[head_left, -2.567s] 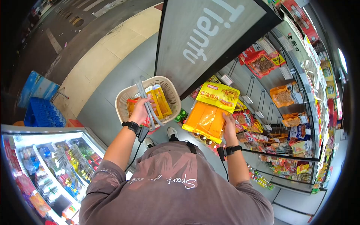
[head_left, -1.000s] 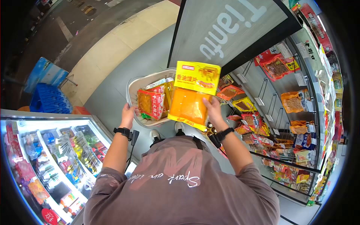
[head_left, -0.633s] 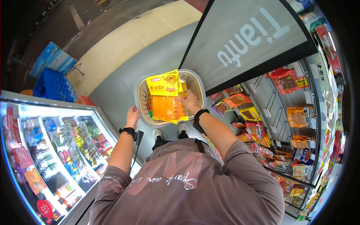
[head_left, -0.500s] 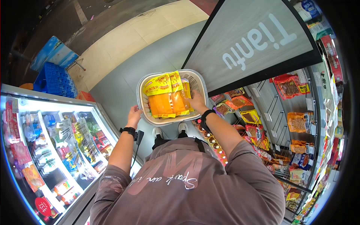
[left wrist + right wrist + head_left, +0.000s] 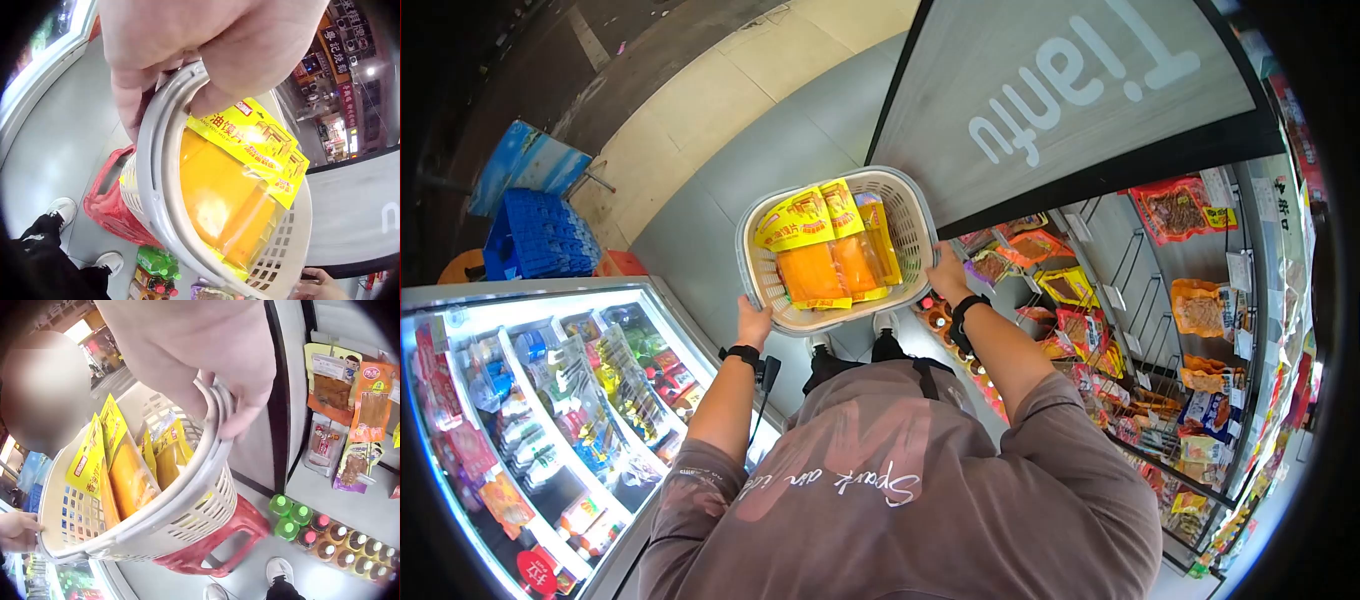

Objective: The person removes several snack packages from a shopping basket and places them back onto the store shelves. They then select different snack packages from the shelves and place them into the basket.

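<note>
A cream plastic shopping basket point(image 5: 915, 215) with a grey handle folded along its rim is held between my hands. At its left end my left hand point(image 5: 754, 322) grips the rim, thumb inside, as the left wrist view shows. My right hand point(image 5: 946, 274) grips the opposite end, fingers curled over the edge in the right wrist view. Two yellow-topped snack packs point(image 5: 219, 194) with orange contents lean side by side in the basket. Beside them stand further yellow packets point(image 5: 172, 456), partly hidden by the top ones.
Under the basket is a red plastic stool point(image 5: 244, 531). Bottles point(image 5: 337, 540) stand in rows on the floor to the right, below a rack of hanging snacks point(image 5: 1100, 320). A lit display fridge point(image 5: 550, 400) is at left, a grey panel point(image 5: 1060, 110) ahead.
My right hand lowered a yellow-topped pack into the basket beside another, let go, and moved to the right rim. My left hand, earlier on the handle, now grips the left rim.
</note>
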Available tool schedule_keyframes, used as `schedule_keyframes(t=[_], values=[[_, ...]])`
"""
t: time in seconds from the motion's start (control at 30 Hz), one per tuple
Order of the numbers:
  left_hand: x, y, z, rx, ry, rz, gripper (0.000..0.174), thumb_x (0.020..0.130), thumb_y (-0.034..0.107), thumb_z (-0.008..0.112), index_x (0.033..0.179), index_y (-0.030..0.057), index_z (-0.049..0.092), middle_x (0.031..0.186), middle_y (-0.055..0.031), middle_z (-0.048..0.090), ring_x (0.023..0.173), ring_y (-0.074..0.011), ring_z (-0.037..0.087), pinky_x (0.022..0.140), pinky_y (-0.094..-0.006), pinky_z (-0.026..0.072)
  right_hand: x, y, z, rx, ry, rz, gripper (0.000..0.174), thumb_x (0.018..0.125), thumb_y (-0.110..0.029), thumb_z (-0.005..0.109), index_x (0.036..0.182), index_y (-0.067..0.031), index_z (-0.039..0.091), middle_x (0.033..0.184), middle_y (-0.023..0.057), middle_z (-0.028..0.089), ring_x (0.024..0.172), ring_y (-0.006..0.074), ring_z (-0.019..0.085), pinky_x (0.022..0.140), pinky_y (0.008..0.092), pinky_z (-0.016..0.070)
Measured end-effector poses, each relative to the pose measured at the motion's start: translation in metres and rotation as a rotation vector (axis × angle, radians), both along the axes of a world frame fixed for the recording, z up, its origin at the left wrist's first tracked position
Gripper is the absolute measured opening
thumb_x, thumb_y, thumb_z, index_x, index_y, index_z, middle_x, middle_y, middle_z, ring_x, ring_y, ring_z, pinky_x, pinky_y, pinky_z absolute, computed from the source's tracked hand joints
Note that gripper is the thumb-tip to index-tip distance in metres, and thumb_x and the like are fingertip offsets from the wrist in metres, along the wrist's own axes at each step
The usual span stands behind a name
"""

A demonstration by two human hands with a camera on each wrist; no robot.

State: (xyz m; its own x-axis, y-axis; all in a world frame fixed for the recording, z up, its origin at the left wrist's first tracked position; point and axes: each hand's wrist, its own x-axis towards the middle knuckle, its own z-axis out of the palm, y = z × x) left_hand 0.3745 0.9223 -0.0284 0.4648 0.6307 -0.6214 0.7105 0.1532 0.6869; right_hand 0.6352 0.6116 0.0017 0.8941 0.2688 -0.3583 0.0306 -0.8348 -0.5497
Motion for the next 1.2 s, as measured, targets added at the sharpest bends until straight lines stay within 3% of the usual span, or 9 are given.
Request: schedule_keyframes(t=[0.27, 0.57, 0.63, 0.77, 0.8, 0.93, 1.03, 1.17, 1.2], values=[[0.002, -0.033, 0.025, -0.133, 0.088, 0.096, 0.048, 0.083, 0.002, 0.058, 0.123, -0.0028, 0.031, 0.122, -0.0213, 0.049, 0.102, -0.0309, 0.060, 0.071, -0.0421, 0.0546, 0.044, 0.014, -0.010, 0.187, -0.201, -0.006, 0.040, 0.070, 0.004, 0.063, 0.108, -0.0056, 0.054, 0.107, 0.0213, 0.058, 0.104, 0.0398, 0.053, 0.089, 0.0424, 0.0436], [0.004, -0.062, 0.033, -0.248, -0.023, 0.340, 0.062, 0.087, 0.006, 0.055, 0.139, 0.0041, 0.022, 0.126, -0.0172, 0.046, 0.109, -0.0298, 0.054, 0.082, -0.0445, 0.0507, 0.042, 0.016, 0.008, 0.226, -0.294, 0.090, 0.037, 0.073, 0.006, 0.056, 0.109, -0.0004, 0.056, 0.110, 0.0212, 0.056, 0.105, 0.0385, 0.052, 0.090, 0.0413, 0.0421], [-0.002, -0.057, 0.029, -0.288, -0.094, 0.418, 0.065, 0.088, 0.008, 0.055, 0.142, 0.0047, 0.020, 0.129, -0.0181, 0.045, 0.112, -0.0297, 0.051, 0.082, -0.0458, 0.0493, 0.030, 0.023, 0.033, 0.043, -0.579, 0.211, 0.038, 0.072, 0.003, 0.058, 0.110, 0.0000, 0.056, 0.115, 0.0196, 0.052, 0.107, 0.0364, 0.048, 0.094, 0.0415, 0.0393], [-0.018, -0.062, 0.039, -0.055, 0.012, 0.353, 0.064, 0.083, 0.011, 0.059, 0.139, 0.0029, 0.029, 0.135, -0.0179, 0.043, 0.113, -0.0272, 0.050, 0.080, -0.0394, 0.0490, 0.031, 0.049, 0.015, 0.283, -0.421, 0.526, 0.045, 0.071, -0.006, 0.064, 0.115, 0.0002, 0.052, 0.115, 0.0199, 0.051, 0.108, 0.0352, 0.046, 0.097, 0.0419, 0.0371], [-0.038, -0.061, 0.014, 0.073, 0.079, 0.287, 0.062, 0.082, 0.011, 0.059, 0.137, 0.0024, 0.033, 0.134, -0.0166, 0.045, 0.110, -0.0256, 0.051, 0.079, -0.0365, 0.0488, 0.028, 0.059, 0.009, 0.306, -0.385, 0.563, 0.049, 0.072, -0.009, 0.067, 0.117, 0.0014, 0.050, 0.113, 0.0208, 0.052, 0.107, 0.0361, 0.048, 0.096, 0.0431, 0.0381], [-0.079, -0.088, 0.056, -0.168, -0.006, 0.350, 0.050, 0.085, 0.014, 0.057, 0.131, 0.0034, 0.039, 0.119, -0.0113, 0.053, 0.097, -0.0214, 0.057, 0.072, -0.0377, 0.0522, 0.017, 0.104, -0.020, 0.318, -0.036, 0.438, 0.054, 0.073, -0.019, 0.073, 0.116, 0.0025, 0.047, 0.109, 0.0220, 0.057, 0.111, 0.0364, 0.050, 0.094, 0.0456, 0.0392], [-0.118, -0.107, 0.078, -0.270, 0.027, 0.393, 0.040, 0.091, 0.017, 0.050, 0.127, 0.0038, 0.040, 0.115, -0.0093, 0.053, 0.093, -0.0224, 0.060, 0.076, -0.0389, 0.0519, 0.006, 0.122, -0.005, 0.263, -0.087, 0.478, 0.062, 0.070, -0.021, 0.076, 0.119, 0.0024, 0.046, 0.104, 0.0203, 0.059, 0.108, 0.0366, 0.051, 0.092, 0.0448, 0.0402], [-0.162, -0.128, 0.104, -0.285, 0.066, 0.498, 0.036, 0.094, 0.014, 0.045, 0.127, 0.0021, 0.040, 0.118, -0.0131, 0.056, 0.098, -0.0267, 0.062, 0.073, -0.0357, 0.0537, -0.005, 0.139, -0.028, 0.307, -0.073, 0.509, 0.080, 0.065, -0.022, 0.079, 0.132, 0.0005, 0.039, 0.111, 0.0211, 0.055, 0.098, 0.0357, 0.054, 0.093, 0.0430, 0.0396], [-0.171, -0.132, 0.107, -0.287, 0.058, 0.520, 0.035, 0.094, 0.014, 0.045, 0.126, 0.0020, 0.041, 0.118, -0.0136, 0.055, 0.097, -0.0272, 0.062, 0.073, -0.0357, 0.0541, -0.008, 0.144, -0.041, 0.365, -0.015, 0.439, 0.089, 0.064, -0.019, 0.080, 0.137, -0.0010, 0.034, 0.116, 0.0220, 0.054, 0.104, 0.0353, 0.053, 0.094, 0.0437, 0.0389]])
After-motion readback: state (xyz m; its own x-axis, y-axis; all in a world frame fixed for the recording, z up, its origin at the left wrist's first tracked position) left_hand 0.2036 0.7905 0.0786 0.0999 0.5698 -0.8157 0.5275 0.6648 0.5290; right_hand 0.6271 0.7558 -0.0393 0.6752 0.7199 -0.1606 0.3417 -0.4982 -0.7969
